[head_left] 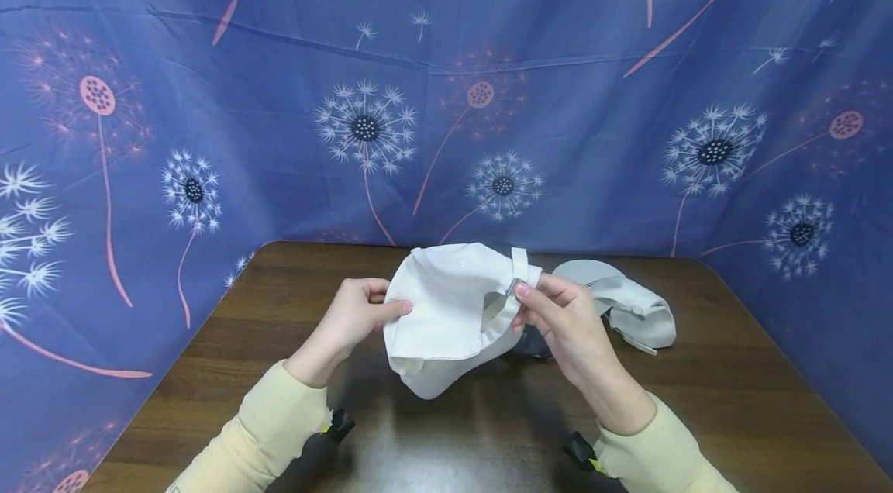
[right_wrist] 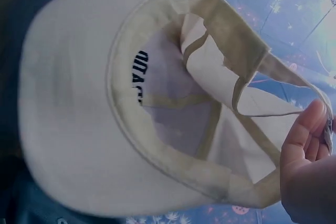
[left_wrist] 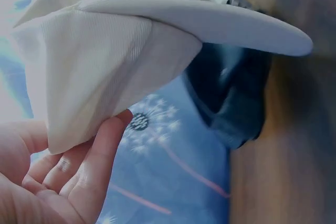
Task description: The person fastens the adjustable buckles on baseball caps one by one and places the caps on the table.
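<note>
A white baseball cap (head_left: 439,303) is held up over the table, with its back opening turned to the right. My left hand (head_left: 356,318) pinches the crown's left side between thumb and fingers. At the back strap, my right hand (head_left: 568,322) grips the metal buckle (head_left: 515,287) between thumb and fingers. The right wrist view looks into the cap, past the brim's underside (right_wrist: 68,98), where dark lettering (right_wrist: 139,77) shows through partly. In the left wrist view the brim (left_wrist: 210,22) points right, away from my left fingers.
A light grey cap (head_left: 638,311) lies on the wooden table (head_left: 718,400) right of my right hand. A dark navy cap (left_wrist: 231,98) sits behind the white cap, mostly hidden in the head view. A blue dandelion-print cloth (head_left: 432,129) hangs around the table.
</note>
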Demonstrator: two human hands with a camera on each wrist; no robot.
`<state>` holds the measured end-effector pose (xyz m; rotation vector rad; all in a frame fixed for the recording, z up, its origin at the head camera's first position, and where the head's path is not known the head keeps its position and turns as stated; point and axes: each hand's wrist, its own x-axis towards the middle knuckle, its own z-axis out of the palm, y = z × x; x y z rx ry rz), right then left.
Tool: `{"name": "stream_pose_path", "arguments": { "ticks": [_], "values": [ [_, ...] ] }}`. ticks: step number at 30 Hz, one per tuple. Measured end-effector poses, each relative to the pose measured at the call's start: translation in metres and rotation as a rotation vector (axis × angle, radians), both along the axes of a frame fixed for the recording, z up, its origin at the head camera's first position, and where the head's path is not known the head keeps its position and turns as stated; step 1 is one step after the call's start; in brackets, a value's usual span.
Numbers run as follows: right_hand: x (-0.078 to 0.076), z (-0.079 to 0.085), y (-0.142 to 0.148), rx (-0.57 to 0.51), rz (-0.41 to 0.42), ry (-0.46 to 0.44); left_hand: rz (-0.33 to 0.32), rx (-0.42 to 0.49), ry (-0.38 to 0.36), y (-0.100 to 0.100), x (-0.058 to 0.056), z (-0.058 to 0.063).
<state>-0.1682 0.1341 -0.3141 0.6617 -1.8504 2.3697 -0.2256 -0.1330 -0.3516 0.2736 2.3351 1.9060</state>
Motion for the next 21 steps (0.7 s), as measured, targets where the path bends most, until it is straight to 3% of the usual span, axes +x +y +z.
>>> {"name": "stream_pose_path", "arguments": {
  "ticks": [5, 10, 16, 21],
  "values": [
    [0.0, -0.001, -0.002, 0.04, 0.066, 0.034, 0.032, -0.077, 0.109, -0.015, -0.003, 0.014],
    [-0.001, -0.004, 0.0, 0.126, 0.097, 0.038, 0.079, -0.221, 0.273, -0.026, -0.004, 0.033],
    [-0.006, -0.008, 0.003, 0.343, 0.043, 0.035, 0.156, -0.387, 0.452, -0.033, -0.008, 0.048],
    [-0.011, -0.011, 0.004, 0.524, 0.022, -0.012, 0.198, -0.465, 0.56, -0.035, -0.014, 0.058]
  ]
}}
